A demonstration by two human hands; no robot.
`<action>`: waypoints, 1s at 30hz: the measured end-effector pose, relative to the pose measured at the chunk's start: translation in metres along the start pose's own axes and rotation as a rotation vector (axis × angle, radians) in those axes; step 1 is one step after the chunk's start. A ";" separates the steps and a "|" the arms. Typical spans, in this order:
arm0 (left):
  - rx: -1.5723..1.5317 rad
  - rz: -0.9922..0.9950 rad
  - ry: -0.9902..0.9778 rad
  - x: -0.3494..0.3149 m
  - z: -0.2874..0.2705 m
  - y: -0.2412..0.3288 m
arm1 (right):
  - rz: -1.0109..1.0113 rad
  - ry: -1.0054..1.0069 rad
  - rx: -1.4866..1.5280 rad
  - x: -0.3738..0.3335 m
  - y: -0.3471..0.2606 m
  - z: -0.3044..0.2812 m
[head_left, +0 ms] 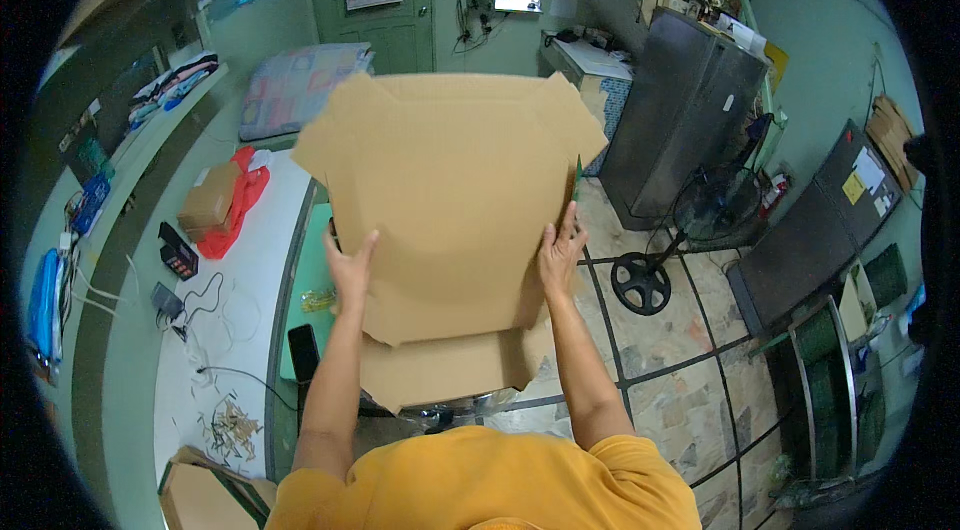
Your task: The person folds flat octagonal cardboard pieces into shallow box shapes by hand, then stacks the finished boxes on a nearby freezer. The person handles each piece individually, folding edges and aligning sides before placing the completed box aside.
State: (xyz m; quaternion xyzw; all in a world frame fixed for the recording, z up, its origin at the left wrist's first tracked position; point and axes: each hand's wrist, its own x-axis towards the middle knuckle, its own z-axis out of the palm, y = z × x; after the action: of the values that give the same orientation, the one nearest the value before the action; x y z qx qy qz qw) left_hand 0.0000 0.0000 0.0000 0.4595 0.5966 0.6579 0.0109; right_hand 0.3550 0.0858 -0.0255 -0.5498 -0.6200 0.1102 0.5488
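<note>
A large unfolded brown cardboard box (450,200) with angled flaps is raised in front of me, its plain inner side facing up. My left hand (350,268) grips its left edge, thumb on the face and the other fingers partly hidden at the edge. On the opposite edge, my right hand (560,252) is closed around the side, just below a thin green strip (578,178). Below the big panel, nearer my body, a second cardboard panel (445,370) shows; I cannot tell if it is joined on.
Left, a white counter (175,370) bears a small carton (208,200), red plastic (246,198), cables and scraps. A black phone (303,352) lies on a green surface beside my left forearm. Right, a fan (640,282) stands on the tiled floor, near a dark refrigerator (680,110).
</note>
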 end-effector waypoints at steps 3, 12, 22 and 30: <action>0.047 0.084 0.078 0.027 -0.032 0.066 | -0.447 0.191 -0.257 0.003 -0.074 -0.039; 0.377 0.871 -0.155 0.029 -0.089 0.164 | -0.159 -0.759 0.205 0.048 -0.138 -0.176; -0.631 -0.721 -0.506 -0.057 -0.100 0.023 | 0.381 -0.637 0.702 0.062 -0.033 -0.168; -0.124 -0.292 -0.070 -0.136 -0.005 0.024 | 0.091 -0.221 -0.280 0.024 -0.026 -0.082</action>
State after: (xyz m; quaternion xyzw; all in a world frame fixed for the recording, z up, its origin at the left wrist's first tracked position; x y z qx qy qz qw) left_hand 0.0876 -0.0872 -0.0607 0.3893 0.6146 0.6683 0.1555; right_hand 0.4113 0.0573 0.0377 -0.6330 -0.6602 0.1072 0.3898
